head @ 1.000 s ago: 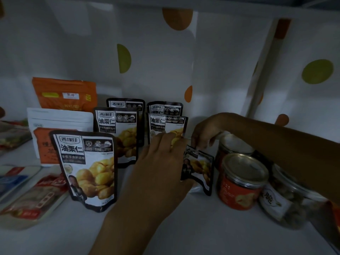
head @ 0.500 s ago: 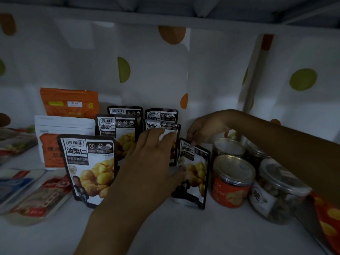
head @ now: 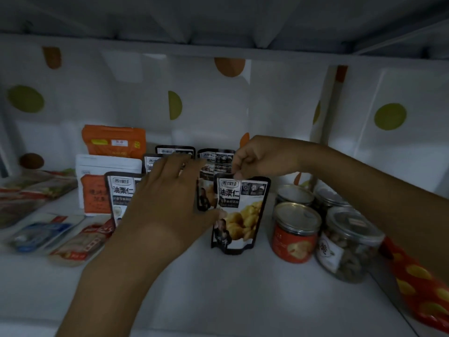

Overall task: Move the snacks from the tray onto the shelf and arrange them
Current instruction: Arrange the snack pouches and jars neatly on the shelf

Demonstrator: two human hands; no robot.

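Observation:
A black-and-white chestnut pouch (head: 239, 210) stands upright on the white shelf (head: 218, 288), facing me. My right hand (head: 257, 156) pinches its top left corner from behind. My left hand (head: 167, 198) is spread flat, its thumb against the pouch's left edge, and covers part of the other chestnut pouches. One like pouch (head: 121, 193) stands front left, and several more (head: 216, 155) stand in rows behind. No tray is in view.
Orange and white bags (head: 107, 166) stand at back left. Flat snack packs (head: 73, 242) lie on the left. Round lidded jars (head: 295, 229) crowd the right, next to a red patterned bag (head: 422, 285). A dotted cover backs the shelf.
The pouch in my right hand has turned from edge-on to facing me and stands upright. My right hand rose to its top corner. My left hand slid left.

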